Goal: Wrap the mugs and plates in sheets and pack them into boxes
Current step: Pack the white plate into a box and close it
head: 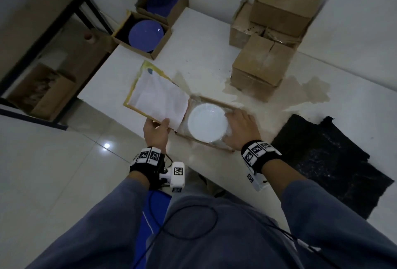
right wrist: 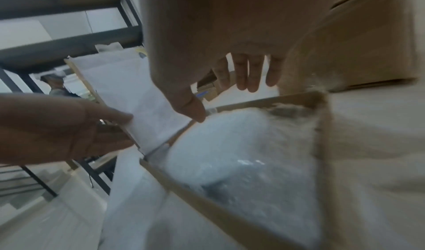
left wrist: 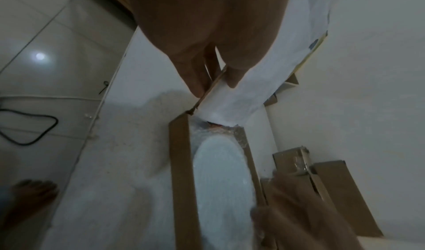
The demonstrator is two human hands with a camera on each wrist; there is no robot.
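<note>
Head view: white plate (head: 208, 124) sits in clear wrap inside the open box (head: 231, 108) at the table's near edge, directly beside the right hand (head: 239, 132), whose relaxed fingers rest at the plate's rim. Left wrist view: left hand (left wrist: 207, 41) pinches the paper-lined lid (left wrist: 248, 90). Right wrist view: right fingers (right wrist: 249, 76) are straight; no readable writing.
</note>
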